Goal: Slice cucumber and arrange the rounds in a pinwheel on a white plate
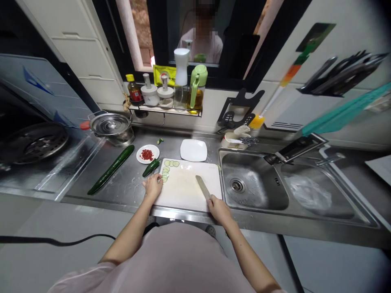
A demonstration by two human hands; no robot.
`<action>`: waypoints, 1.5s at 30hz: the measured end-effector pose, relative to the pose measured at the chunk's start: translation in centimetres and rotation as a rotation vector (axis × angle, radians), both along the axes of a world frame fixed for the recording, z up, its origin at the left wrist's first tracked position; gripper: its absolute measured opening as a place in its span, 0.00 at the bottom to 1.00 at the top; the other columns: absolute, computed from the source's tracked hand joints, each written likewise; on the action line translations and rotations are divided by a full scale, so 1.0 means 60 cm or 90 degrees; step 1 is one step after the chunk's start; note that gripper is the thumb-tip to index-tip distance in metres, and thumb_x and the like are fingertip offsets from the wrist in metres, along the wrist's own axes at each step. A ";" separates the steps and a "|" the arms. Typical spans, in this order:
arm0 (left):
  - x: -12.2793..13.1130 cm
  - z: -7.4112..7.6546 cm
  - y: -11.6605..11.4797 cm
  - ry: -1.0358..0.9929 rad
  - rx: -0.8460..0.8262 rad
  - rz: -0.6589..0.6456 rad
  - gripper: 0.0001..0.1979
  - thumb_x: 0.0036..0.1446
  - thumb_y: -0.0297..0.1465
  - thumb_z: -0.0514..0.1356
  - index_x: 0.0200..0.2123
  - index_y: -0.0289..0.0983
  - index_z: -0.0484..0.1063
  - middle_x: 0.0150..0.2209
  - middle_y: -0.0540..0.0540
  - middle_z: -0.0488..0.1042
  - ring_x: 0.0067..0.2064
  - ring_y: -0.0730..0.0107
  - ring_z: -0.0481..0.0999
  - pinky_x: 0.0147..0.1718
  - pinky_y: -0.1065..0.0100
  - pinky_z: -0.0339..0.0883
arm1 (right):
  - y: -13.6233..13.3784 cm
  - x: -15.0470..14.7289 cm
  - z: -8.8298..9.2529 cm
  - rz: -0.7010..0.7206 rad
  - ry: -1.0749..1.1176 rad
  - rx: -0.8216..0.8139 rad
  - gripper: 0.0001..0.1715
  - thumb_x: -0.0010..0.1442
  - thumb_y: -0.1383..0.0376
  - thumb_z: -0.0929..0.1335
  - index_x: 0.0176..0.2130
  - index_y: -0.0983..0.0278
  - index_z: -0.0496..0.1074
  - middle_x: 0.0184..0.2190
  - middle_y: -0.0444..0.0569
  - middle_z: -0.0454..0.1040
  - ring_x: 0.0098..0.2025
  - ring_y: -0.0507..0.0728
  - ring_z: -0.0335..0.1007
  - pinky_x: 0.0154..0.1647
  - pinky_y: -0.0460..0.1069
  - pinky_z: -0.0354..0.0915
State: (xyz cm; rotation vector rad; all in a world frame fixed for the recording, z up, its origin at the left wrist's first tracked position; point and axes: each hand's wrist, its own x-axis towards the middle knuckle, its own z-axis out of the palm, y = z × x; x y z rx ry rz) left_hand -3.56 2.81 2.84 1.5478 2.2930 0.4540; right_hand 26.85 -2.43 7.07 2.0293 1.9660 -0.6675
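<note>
My left hand (152, 186) rests at the left edge of the white cutting board (189, 191), its fingers curled beside a row of cucumber slices (167, 171). My right hand (218, 208) grips the handle of a knife (203, 186) whose blade lies flat on the board, pointing away from me. A short cucumber piece (151, 167) lies just off the board's upper left corner. A long whole cucumber (111, 169) lies on the steel counter to the left.
A small dish of chopped red chilli (147, 154) and an empty white square plate (193, 150) sit behind the board. A steel pot (111, 128) stands at the back left beside the hob (33, 142). The sink (253, 183) lies right. A rack (166, 109) holds bottles.
</note>
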 end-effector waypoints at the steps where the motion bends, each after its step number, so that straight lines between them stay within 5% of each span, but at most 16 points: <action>1: 0.002 0.000 0.000 0.000 0.003 0.005 0.10 0.55 0.31 0.57 0.38 0.41 0.76 0.43 0.43 0.76 0.49 0.53 0.70 0.46 0.56 0.56 | 0.000 0.000 -0.001 0.001 0.000 0.003 0.19 0.67 0.58 0.54 0.47 0.63 0.67 0.41 0.56 0.77 0.44 0.60 0.74 0.36 0.49 0.57; 6: 0.027 0.007 0.018 -0.022 0.027 0.013 0.10 0.56 0.33 0.56 0.38 0.42 0.76 0.45 0.43 0.75 0.49 0.54 0.69 0.47 0.56 0.55 | 0.001 0.000 -0.002 -0.005 0.006 -0.009 0.20 0.67 0.59 0.54 0.47 0.63 0.67 0.42 0.56 0.77 0.44 0.59 0.73 0.37 0.49 0.57; 13: 0.078 0.021 0.097 -0.022 0.018 -0.021 0.14 0.57 0.35 0.55 0.45 0.44 0.74 0.50 0.42 0.72 0.52 0.52 0.65 0.49 0.53 0.53 | 0.005 0.000 0.001 -0.001 0.004 -0.013 0.19 0.67 0.59 0.54 0.47 0.63 0.67 0.42 0.56 0.77 0.44 0.59 0.73 0.37 0.48 0.57; 20: 0.086 0.017 0.147 0.040 -0.040 -0.057 0.20 0.57 0.39 0.54 0.52 0.45 0.71 0.53 0.38 0.68 0.55 0.48 0.62 0.50 0.51 0.51 | 0.001 -0.002 0.003 -0.013 0.005 -0.013 0.18 0.67 0.59 0.54 0.47 0.62 0.67 0.41 0.55 0.77 0.44 0.58 0.73 0.38 0.48 0.58; 34: 0.092 0.006 0.173 0.032 -0.056 -0.058 0.13 0.53 0.34 0.58 0.43 0.44 0.73 0.49 0.40 0.72 0.54 0.51 0.66 0.49 0.54 0.53 | 0.003 0.006 0.002 -0.026 0.032 -0.004 0.19 0.66 0.61 0.55 0.48 0.64 0.68 0.43 0.57 0.77 0.45 0.60 0.73 0.39 0.49 0.58; 45: 0.117 0.035 0.138 -0.196 -0.050 -0.033 0.09 0.53 0.32 0.58 0.38 0.44 0.74 0.35 0.51 0.79 0.41 0.65 0.75 0.46 0.61 0.58 | 0.007 0.000 0.013 -0.031 0.022 -0.026 0.18 0.66 0.61 0.56 0.48 0.63 0.67 0.43 0.56 0.77 0.46 0.60 0.73 0.38 0.49 0.59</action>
